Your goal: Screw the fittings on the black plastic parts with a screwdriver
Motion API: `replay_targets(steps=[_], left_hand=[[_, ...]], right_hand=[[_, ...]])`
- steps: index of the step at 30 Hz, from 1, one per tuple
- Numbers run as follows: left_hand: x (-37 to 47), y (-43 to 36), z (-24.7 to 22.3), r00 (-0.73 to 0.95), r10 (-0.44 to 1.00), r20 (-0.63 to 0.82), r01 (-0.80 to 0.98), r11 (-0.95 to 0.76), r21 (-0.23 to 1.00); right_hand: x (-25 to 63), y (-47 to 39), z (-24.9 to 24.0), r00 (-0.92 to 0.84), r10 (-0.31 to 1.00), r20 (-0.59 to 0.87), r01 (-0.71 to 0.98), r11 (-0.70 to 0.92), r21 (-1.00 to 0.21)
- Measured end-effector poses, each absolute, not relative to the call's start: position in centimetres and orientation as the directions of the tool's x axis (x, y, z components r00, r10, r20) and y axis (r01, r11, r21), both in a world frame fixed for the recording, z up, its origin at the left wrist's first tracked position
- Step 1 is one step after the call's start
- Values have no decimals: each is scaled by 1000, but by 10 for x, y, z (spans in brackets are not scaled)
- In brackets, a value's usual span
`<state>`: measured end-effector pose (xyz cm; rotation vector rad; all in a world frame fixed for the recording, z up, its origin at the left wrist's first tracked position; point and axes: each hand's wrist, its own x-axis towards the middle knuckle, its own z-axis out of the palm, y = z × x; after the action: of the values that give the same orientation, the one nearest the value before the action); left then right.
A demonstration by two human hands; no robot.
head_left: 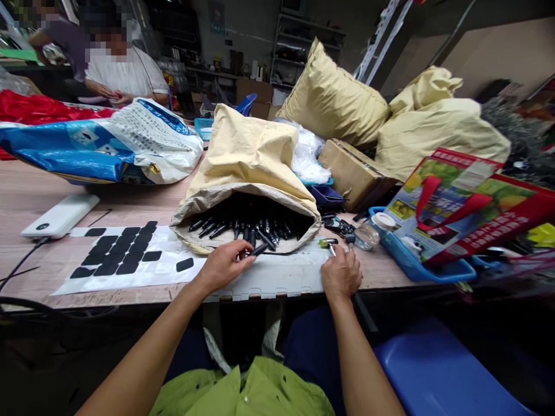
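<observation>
My left hand (225,267) is closed, thumb and fingers pinching a slim black pen-like piece (259,249) at the mouth of a cream sack (254,153). Inside the sack's open mouth lie several black pen-like pieces (212,228), their ends pointing toward me. To the right, my right hand (341,273) is curled shut near the table edge. A short metal end and a small yellow-green piece (328,242) show by its fingers; what the fist holds is mostly hidden. A pale flat board (277,276) lies under the sack between both hands.
A white sheet with black square pads (117,254) and a white power bank (60,216) lie left. A clear jar (368,234), a blue basket (407,260) and small black parts stand right. Full sacks (333,95) rise behind; a co-worker (125,78) sits far left.
</observation>
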<state>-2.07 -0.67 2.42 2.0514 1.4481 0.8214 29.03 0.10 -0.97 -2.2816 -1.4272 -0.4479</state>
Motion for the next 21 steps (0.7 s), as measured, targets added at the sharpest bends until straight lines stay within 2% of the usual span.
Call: replay_targets(steps=[2, 5, 9, 12, 14, 16, 18, 21], left_hand=[[-21, -18, 19, 350, 918, 186, 698, -388, 602], [-15, -26, 11, 312, 925, 216, 760, -380, 528], [-1, -25, 4, 218, 948, 233, 800, -310, 513], [3, -22, 2, 191, 957, 217, 795, -281, 537], [2, -20, 1, 191, 959, 211, 779, -279, 562], [0, -20, -1, 195, 957, 214, 764, -285, 579], [-1, -19, -2, 185, 958, 219, 756, -281, 591], [-1, -19, -4, 161, 964, 213, 755, -259, 602]], right_hand=[[290, 1, -10, 425, 771, 474, 904, -390, -177], [290, 0, -9, 423, 770, 478, 905, -387, -178], [293, 0, -7, 451, 764, 462, 893, -385, -234], [293, -2, 0, 496, 723, 481, 862, -345, -371], [285, -7, 8, 504, 664, 552, 844, -244, -477], [270, -15, 18, 449, 636, 628, 839, -57, -542], [250, -27, 29, 304, 697, 649, 806, 175, -566], [218, -44, 37, -11, 835, 550, 666, 416, -619]])
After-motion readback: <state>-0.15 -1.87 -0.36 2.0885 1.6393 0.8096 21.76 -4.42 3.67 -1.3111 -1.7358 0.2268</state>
